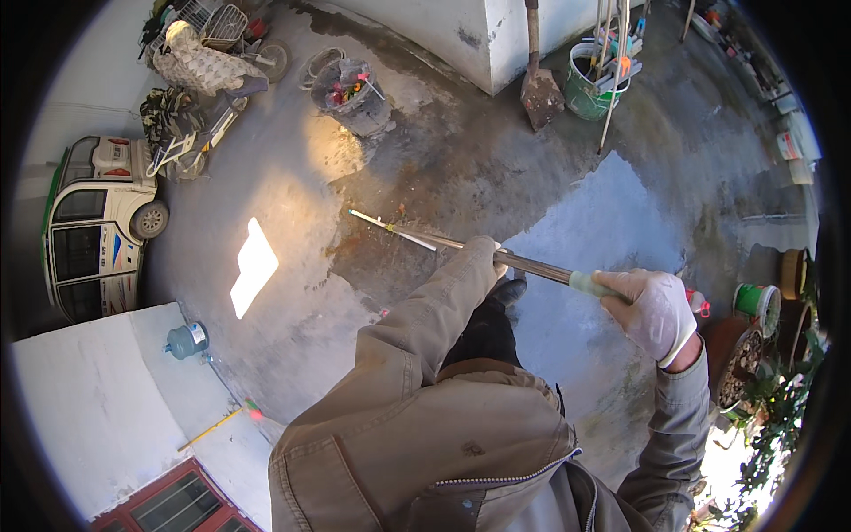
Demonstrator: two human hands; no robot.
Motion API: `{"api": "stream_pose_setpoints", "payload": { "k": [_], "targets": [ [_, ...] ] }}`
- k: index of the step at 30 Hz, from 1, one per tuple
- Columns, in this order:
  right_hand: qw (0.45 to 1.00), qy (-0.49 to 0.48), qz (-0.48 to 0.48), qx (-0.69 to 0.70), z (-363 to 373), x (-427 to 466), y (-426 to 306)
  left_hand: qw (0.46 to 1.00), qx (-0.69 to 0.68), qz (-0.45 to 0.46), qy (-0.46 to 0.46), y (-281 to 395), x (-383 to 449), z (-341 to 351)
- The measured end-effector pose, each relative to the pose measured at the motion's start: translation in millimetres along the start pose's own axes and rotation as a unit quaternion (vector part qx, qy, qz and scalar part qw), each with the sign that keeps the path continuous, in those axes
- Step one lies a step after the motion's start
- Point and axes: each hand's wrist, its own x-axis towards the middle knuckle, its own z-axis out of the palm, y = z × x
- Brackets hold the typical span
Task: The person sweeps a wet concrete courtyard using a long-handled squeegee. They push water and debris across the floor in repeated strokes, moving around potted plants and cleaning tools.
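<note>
A floor squeegee reaches out ahead of me on a metal pole (pixel 538 268). Its narrow, pale squeegee head (pixel 419 244) lies on the wet, dirty concrete floor (pixel 372 272). My right hand (pixel 655 309), in a thin white glove, grips the pale green handle end (pixel 588 284) of the pole. Farther down the shaft, my left hand (pixel 498 258) is wrapped around the metal; the sleeve hides most of it. One dark shoe (pixel 510 292) shows just below the pole.
A shovel (pixel 542 100) leans at the white wall corner beside a green bucket (pixel 588 100) of tools. A filled dark bucket (pixel 352 100) stands farther left. A small white vehicle (pixel 103 226) and blue water jug (pixel 186 340) are at left, flowerpots (pixel 734 359) at right.
</note>
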Motion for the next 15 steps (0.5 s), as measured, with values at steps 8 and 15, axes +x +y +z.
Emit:
{"api": "stream_pose_setpoints", "payload": {
  "k": [8, 15],
  "targets": [
    [0.994, -0.027, -0.047, -0.097, -82.8, 35.4, 4.7, 0.997, -0.028, 0.054, -0.049, 6.5, -59.0, 63.3],
    [0.968, -0.039, -0.022, -0.246, -147.4, 7.4, 72.3, 0.972, -0.14, -0.178, -0.058, -105.1, -55.4, 99.5]
  ]
}}
